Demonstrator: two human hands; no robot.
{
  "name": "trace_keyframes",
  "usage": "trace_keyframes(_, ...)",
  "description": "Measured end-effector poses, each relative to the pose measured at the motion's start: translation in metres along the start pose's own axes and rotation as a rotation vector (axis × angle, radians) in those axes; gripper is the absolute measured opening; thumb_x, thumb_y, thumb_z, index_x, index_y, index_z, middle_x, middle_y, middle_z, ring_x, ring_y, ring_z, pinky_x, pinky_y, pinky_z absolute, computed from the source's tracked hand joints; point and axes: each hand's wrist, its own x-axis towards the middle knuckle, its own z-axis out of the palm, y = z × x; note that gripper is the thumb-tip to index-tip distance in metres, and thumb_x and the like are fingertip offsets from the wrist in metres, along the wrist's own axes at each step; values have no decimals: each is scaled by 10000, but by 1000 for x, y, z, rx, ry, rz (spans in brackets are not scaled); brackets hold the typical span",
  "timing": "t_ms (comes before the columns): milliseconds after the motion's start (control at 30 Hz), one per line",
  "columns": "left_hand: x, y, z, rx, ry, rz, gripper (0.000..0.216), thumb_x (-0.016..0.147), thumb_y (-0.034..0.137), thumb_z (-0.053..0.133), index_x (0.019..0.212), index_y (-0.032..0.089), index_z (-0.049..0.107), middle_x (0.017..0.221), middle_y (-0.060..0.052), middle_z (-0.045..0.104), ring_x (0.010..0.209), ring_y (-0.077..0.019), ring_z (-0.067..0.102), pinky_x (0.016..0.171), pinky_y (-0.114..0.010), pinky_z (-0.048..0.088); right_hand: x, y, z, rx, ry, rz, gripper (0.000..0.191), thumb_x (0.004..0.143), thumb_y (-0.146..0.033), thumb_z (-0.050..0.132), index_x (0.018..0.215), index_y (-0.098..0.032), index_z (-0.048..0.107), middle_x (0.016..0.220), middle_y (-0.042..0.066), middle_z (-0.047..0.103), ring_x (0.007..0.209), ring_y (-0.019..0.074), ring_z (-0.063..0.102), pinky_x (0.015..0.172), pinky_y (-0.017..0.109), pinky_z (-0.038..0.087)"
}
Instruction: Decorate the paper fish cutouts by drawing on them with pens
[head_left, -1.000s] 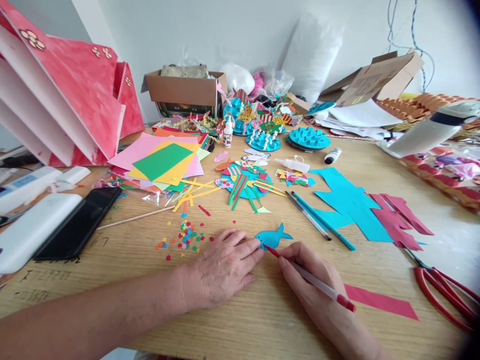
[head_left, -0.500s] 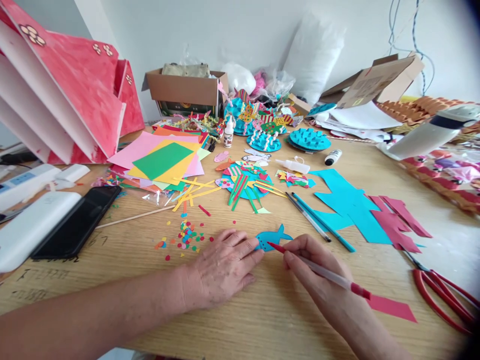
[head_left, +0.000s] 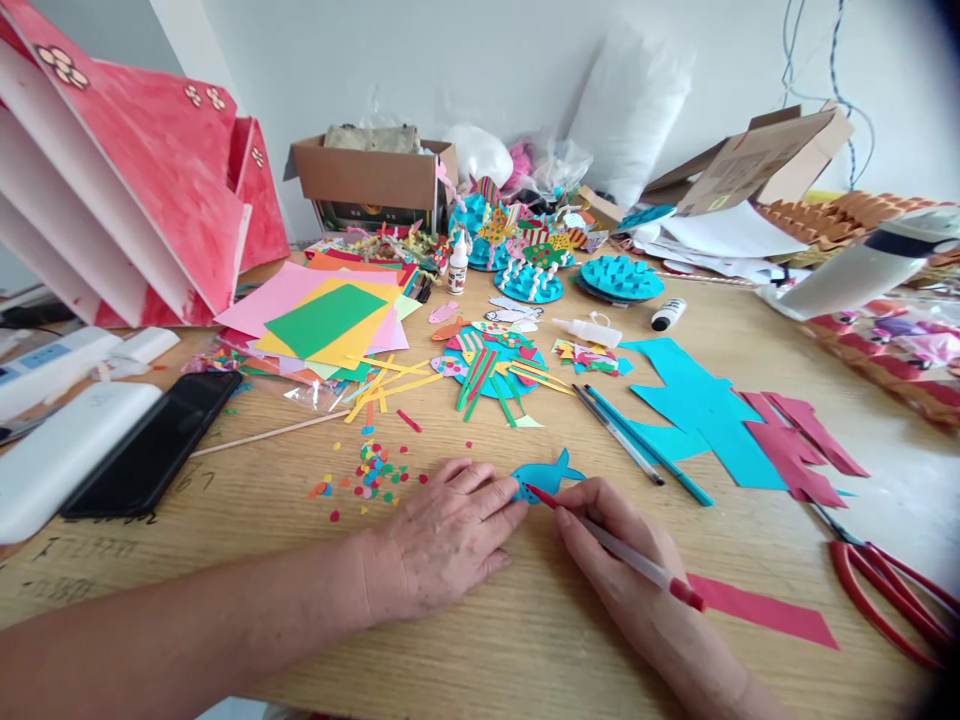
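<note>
A small blue paper fish (head_left: 549, 473) lies flat on the wooden table (head_left: 525, 640). My left hand (head_left: 450, 530) rests palm down beside it, fingers stretched out, with the fingertips pressing the fish's left end. My right hand (head_left: 619, 560) is closed around a red pen (head_left: 615, 548) in a writing grip. The pen's tip touches the fish near its head. Small dark dots show on the fish's body.
Coloured paper dots (head_left: 371, 475) lie left of my hand. Two pens (head_left: 630, 440), blue and red paper offcuts (head_left: 720, 410), red scissors (head_left: 892, 590), a red paper strip (head_left: 765, 612), glue bottles (head_left: 589, 329), a stack of coloured sheets (head_left: 330, 320), a black phone (head_left: 154, 450) and a cardboard box (head_left: 371, 180) crowd the table.
The pen tip lifted off the fish and shifted right half a second ago, then came back down onto the fish near its head. My left hand has stayed put.
</note>
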Motion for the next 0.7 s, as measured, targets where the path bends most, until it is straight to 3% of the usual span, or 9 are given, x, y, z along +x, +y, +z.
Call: trace_keyframes(700, 0, -1, 0, -2, -1, -5, 409, 871, 342, 577, 1231, 174, 484, 1228, -50, 529, 1105, -230, 442, 963, -401, 355, 0, 0, 1, -27, -23, 8, 133, 821, -296, 463, 759, -214, 547, 570, -40, 575, 487, 119, 517, 457, 223, 357)
